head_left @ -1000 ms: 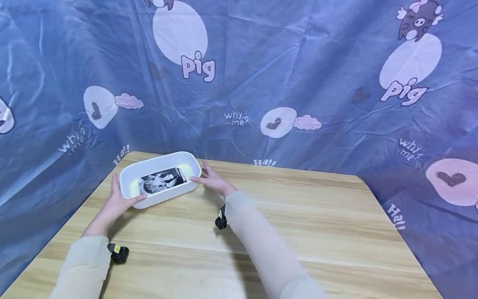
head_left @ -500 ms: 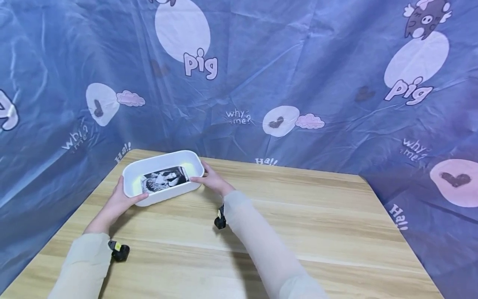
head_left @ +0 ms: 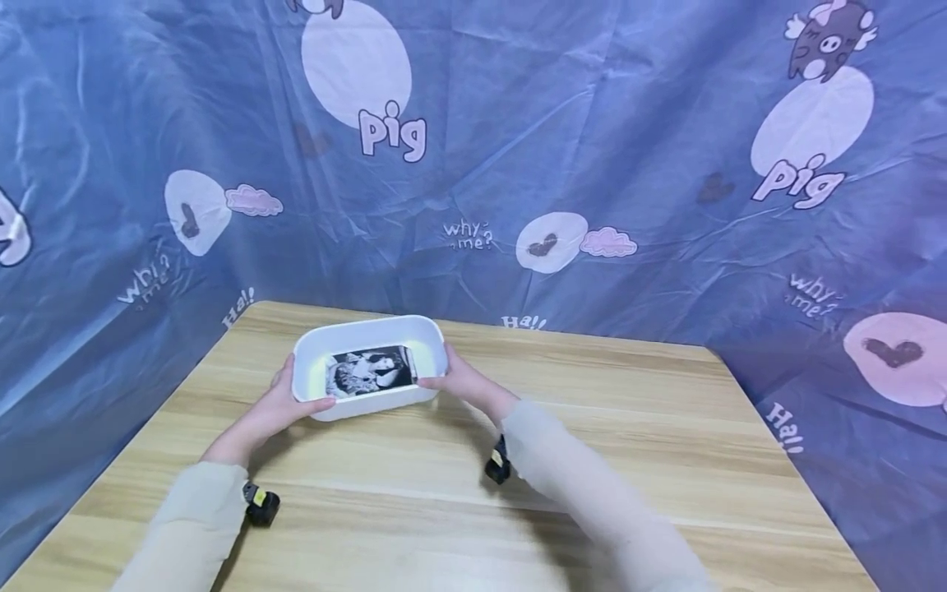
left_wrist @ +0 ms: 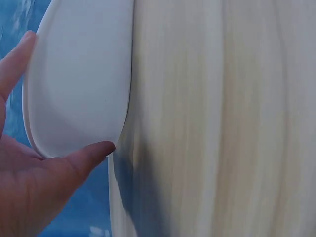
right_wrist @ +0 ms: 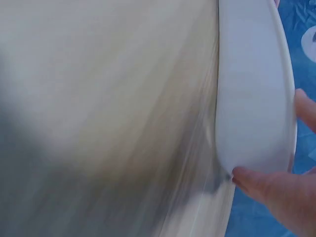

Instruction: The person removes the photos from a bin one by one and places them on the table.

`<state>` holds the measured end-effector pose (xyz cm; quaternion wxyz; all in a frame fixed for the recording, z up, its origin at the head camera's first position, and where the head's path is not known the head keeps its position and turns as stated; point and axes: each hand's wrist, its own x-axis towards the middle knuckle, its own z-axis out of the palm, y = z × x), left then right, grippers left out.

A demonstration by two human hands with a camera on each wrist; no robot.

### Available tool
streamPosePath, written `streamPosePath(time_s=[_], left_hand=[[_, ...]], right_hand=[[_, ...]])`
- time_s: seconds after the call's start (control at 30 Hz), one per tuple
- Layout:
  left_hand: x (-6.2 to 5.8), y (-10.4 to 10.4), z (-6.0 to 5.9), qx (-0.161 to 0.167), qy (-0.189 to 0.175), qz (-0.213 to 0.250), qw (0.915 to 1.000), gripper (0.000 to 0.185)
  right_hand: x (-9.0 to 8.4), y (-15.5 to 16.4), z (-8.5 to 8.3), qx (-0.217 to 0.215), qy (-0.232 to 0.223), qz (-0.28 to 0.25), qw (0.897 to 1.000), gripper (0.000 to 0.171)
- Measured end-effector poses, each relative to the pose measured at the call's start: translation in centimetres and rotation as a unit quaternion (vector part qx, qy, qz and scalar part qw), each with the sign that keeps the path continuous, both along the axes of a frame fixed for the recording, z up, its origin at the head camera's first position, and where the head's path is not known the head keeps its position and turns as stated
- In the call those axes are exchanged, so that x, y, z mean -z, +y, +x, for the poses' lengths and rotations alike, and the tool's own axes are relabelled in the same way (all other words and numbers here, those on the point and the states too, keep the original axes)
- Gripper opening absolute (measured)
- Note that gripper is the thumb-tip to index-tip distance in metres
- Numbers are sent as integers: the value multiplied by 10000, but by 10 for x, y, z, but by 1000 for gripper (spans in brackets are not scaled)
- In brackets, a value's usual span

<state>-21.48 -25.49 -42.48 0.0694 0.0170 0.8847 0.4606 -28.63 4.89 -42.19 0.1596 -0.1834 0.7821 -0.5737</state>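
A white oblong plastic bin (head_left: 377,400) with rounded corners is at the back left of the wooden table. Inside it lies a flat black-and-white picture (head_left: 372,372); its kind is unclear. My left hand (head_left: 277,409) grips the bin's left end, thumb on the near wall and fingers round the far side. At the opposite end my right hand (head_left: 468,385) holds it likewise. Both wrist views show the bin's outer wall, with the left thumb (left_wrist: 89,155) and the right thumb (right_wrist: 252,180) pressed on it. Whether the bin touches the tabletop cannot be told.
The wooden tabletop (head_left: 629,436) stretches to the right and front. Blue patterned cloth (head_left: 414,197) hangs behind and along both sides of it. A small black camera sits on the left wrist (head_left: 261,505) and another on the right wrist (head_left: 499,462).
Both hands have moved the bin to the right and slightly nearer, turning it a little straighter. The picture has travelled inside it. Both hands keep their hold.
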Motion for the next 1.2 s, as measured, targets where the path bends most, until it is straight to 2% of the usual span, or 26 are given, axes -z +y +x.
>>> streamPosePath(time_s=[0.23,0.37,0.53,0.7,0.87,0.93,1.03,1.1,1.2], left_hand=[[2,51,3,533,-5,32,9986,125],[1,78,5,704,59,86,9975,124],[3,106,14,802,90,122,9967,124],[5,126,27,925,298,76,9952,123],[6,132,37,1008,358,60,9942,115],[6,131,37,951,239,380,9945,101],[6,126,33,718,-102,1226,9898,76],[6,123,29,559,-445,1811,9809,66],[7,119,23,466,-896,2414,9652,59]], right_hand=[[1,60,34,621,-112,453,9970,103],[0,89,50,952,-69,689,9931,106],[-2,118,74,1251,-129,852,9884,106],[-4,137,103,1456,-35,1093,9833,107],[-1,147,126,1604,35,1266,9789,110],[1,149,131,1677,16,1214,9783,110],[4,150,133,1730,45,1081,9790,110],[5,150,134,1764,57,1031,9789,109],[5,152,135,1784,50,974,9791,109]])
